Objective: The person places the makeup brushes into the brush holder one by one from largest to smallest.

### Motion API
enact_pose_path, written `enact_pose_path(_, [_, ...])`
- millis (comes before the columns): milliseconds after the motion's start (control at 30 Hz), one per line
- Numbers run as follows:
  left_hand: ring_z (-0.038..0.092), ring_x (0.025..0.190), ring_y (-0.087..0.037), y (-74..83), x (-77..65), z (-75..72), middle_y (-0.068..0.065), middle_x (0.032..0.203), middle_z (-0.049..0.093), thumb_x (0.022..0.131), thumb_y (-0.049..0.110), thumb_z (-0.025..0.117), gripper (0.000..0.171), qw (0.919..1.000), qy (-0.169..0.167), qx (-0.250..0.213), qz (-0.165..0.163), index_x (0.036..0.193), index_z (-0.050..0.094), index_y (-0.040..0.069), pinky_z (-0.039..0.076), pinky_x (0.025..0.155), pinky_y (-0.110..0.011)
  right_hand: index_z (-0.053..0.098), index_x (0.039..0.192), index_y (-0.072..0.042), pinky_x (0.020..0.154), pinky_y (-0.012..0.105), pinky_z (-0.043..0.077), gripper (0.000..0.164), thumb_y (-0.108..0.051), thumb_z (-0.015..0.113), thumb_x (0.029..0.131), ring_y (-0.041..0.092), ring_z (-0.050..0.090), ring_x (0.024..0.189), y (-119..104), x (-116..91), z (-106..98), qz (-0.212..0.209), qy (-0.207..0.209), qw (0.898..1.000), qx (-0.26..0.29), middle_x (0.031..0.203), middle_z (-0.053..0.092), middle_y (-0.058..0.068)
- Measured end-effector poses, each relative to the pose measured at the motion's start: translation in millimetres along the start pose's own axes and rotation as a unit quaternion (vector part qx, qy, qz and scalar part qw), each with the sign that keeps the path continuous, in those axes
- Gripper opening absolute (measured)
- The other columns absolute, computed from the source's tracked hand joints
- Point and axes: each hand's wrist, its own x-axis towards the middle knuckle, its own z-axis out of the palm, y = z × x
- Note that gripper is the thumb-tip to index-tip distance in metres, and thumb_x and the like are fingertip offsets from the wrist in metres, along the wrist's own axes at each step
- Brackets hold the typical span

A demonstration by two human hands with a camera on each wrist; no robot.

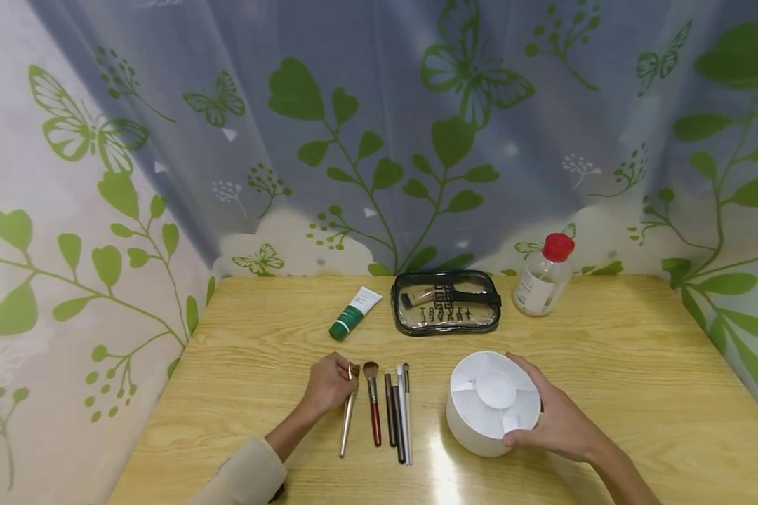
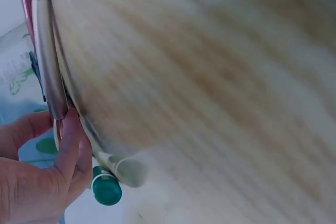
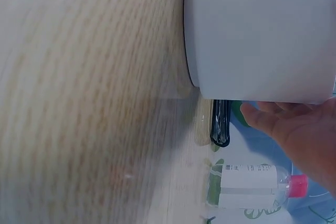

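Note:
My left hand [image 1: 332, 382] pinches a makeup brush [image 1: 347, 421] with a pale metallic handle near its bristle end; the same brush [image 2: 51, 59] shows close up in the left wrist view. To its right on the table lie a red-handled makeup brush [image 1: 373, 407] and several slim brushes and pencils [image 1: 399, 421], side by side. My right hand [image 1: 559, 419] holds a round white divided organizer [image 1: 464, 424] at its right side, thumb at the near rim. In the right wrist view the white wall of the organizer [image 3: 262, 35] fills the upper right.
Behind the brushes lies a green and white tube [image 1: 356, 313]. A clear black-edged travel pouch [image 1: 446, 301] with something inside sits at the back. Beside it stands a red-capped bottle [image 1: 543, 275]. A patterned curtain [image 1: 379, 140] hangs behind the wooden table [image 1: 253, 337].

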Motion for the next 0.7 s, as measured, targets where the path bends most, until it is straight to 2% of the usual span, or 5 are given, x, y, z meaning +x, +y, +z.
enact_pose_path(100, [0.057, 0.063, -0.012, 2.8, 2.1, -3.9, -0.011, 0.074, 0.064, 0.071, -0.002, 0.069, 0.019, 0.9999, 0.007, -0.004, -0.008, 0.088, 0.060, -0.006, 0.047, 0.052, -0.021, 0.022, 0.149, -0.011, 0.080, 0.025, 0.051, 0.112, -0.024, 0.088, 0.059, 0.001, 0.052, 0.107, 1, 0, 0, -0.001, -0.001, 1.000, 0.007, 0.135, 0.050, 0.016])
enact_pose_path(200, [0.060, 0.065, -0.013, 6.5, 5.4, -7.6, -0.012, 0.077, 0.064, 0.073, -0.001, 0.070, 0.019, 0.9994, 0.007, -0.030, -0.012, 0.089, 0.061, -0.007, 0.050, 0.054, -0.023, 0.022, 0.149, -0.011, 0.080, 0.025, 0.050, 0.112, -0.023, 0.087, 0.059, 0.002, 0.052, 0.107, 2, 0, 1, 0.001, -0.001, 1.000, 0.009, 0.135, 0.050, 0.016])
enact_pose_path(333, [0.066, 0.072, -0.018, 13.8, 9.4, -13.3, -0.016, 0.083, 0.066, 0.076, -0.001, 0.071, 0.021, 0.9971, 0.000, -0.076, 0.004, 0.093, 0.061, -0.007, 0.054, 0.059, -0.025, 0.022, 0.149, -0.012, 0.082, 0.026, 0.049, 0.113, -0.026, 0.088, 0.059, 0.006, 0.053, 0.108, 3, 0, 2, 0.005, 0.002, 1.000, -0.008, 0.135, 0.050, 0.015])
enact_pose_path(467, [0.067, 0.078, -0.021, 24.8, 11.5, -18.8, -0.016, 0.087, 0.067, 0.078, 0.002, 0.072, 0.022, 0.9946, -0.002, -0.101, 0.023, 0.096, 0.062, -0.005, 0.054, 0.061, -0.026, 0.022, 0.150, -0.013, 0.083, 0.028, 0.049, 0.114, -0.027, 0.088, 0.059, 0.010, 0.054, 0.110, 3, 0, 3, 0.008, 0.003, 1.000, -0.020, 0.136, 0.050, 0.014])
enact_pose_path(700, [0.067, 0.088, -0.020, 48.1, 14.5, -20.1, -0.011, 0.095, 0.068, 0.081, 0.010, 0.073, 0.027, 0.9903, -0.011, -0.136, 0.029, 0.103, 0.063, 0.001, 0.054, 0.066, -0.025, 0.022, 0.149, -0.011, 0.082, 0.029, 0.049, 0.113, -0.027, 0.088, 0.059, 0.012, 0.054, 0.109, 1, -1, 2, 0.016, 0.006, 1.000, -0.021, 0.135, 0.051, 0.015])
